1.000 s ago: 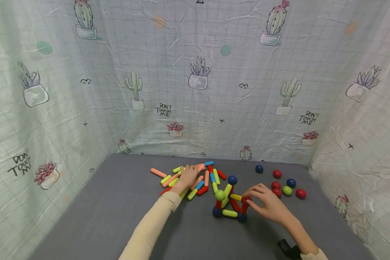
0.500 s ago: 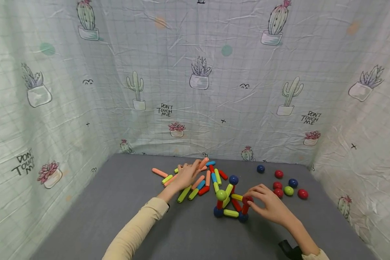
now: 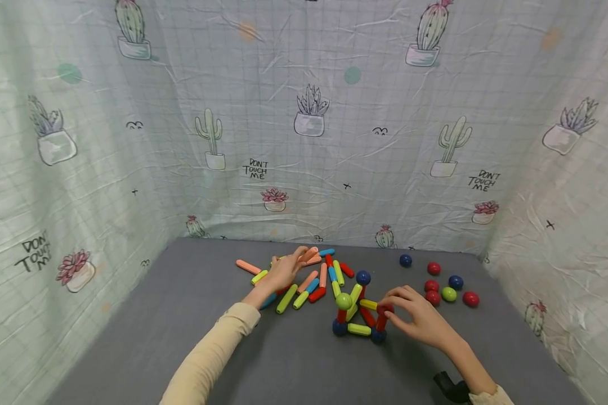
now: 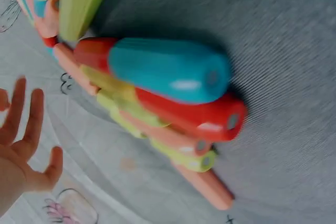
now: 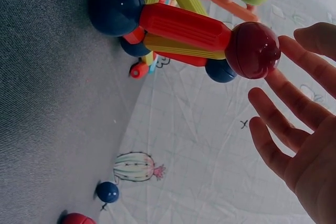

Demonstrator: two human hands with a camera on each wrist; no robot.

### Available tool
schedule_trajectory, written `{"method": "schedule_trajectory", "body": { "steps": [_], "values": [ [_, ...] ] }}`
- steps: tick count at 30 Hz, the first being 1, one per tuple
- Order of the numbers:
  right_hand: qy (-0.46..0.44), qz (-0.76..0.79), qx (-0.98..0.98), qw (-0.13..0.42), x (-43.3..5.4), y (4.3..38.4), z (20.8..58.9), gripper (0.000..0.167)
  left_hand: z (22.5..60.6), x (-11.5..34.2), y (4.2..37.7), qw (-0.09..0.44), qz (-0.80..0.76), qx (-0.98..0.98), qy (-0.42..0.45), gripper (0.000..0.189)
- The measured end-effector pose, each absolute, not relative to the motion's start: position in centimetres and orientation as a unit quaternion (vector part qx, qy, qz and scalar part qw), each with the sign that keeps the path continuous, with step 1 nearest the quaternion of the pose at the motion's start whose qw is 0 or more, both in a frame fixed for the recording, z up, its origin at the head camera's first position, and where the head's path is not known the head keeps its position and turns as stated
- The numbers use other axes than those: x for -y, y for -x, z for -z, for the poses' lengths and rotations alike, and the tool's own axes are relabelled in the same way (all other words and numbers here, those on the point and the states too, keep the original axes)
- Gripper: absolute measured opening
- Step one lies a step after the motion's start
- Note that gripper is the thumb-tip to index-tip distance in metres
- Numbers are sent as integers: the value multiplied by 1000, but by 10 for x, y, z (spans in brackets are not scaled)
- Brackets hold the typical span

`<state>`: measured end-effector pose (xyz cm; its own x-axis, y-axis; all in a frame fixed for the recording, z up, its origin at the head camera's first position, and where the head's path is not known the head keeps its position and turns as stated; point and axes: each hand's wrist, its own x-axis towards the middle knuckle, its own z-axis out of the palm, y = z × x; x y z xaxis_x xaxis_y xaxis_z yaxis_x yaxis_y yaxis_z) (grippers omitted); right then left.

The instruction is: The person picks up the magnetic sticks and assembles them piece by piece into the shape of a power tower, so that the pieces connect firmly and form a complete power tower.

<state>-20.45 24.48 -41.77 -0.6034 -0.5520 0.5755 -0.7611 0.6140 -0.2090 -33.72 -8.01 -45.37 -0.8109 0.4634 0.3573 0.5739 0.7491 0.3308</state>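
My left hand point(image 3: 284, 270) pinches a salmon-coloured magnetic rod point(image 3: 309, 255) above the heap of rods at the back middle. In the right wrist view that rod point(image 5: 233, 6) sticks out from the left hand's fingers. My right hand point(image 3: 418, 318) holds a dark red ball point(image 5: 253, 50) at its fingertips. That ball tops an upright red rod point(image 5: 186, 27) of a frame of rods and balls. Dark blue balls point(image 3: 340, 327) form its lower corners, joined by a yellow-green rod point(image 3: 359, 329). A green ball point(image 3: 343, 301) and another blue ball point(image 3: 363, 278) top other uprights.
Loose rods, such as a yellow-green one point(image 3: 286, 298) and a blue one point(image 4: 168, 69), lie around the left hand. Several loose balls, one of them green point(image 3: 448, 293), sit at the back right. A printed curtain point(image 3: 233, 214) borders the grey table point(image 3: 208, 315).
My left hand has lifted a salmon rod from the heap, then brought it slightly lower and left. The right hand stays at the red ball, and the frame stands as before.
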Motion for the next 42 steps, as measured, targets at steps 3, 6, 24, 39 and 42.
{"method": "schedule_trajectory", "body": {
  "steps": [3, 6, 24, 39, 42],
  "values": [
    [-380, -223, 867, 235, -244, 205, 417, 29, 446, 79, 335, 169, 211, 914, 302, 26],
    [-380, -220, 866, 237, -244, 205, 417, 30, 431, 74, 324, 206, 209, 900, 323, 21],
    [-364, -209, 878, 229, -245, 207, 421, 28, 381, 1, 223, 198, 260, 814, 480, 25],
    [-368, -213, 876, 226, -245, 207, 423, 26, 413, -18, 235, 218, 47, 842, 491, 24],
    [-368, -212, 877, 225, -246, 207, 422, 27, 418, -19, 236, 223, 32, 845, 486, 27]
  ]
}}
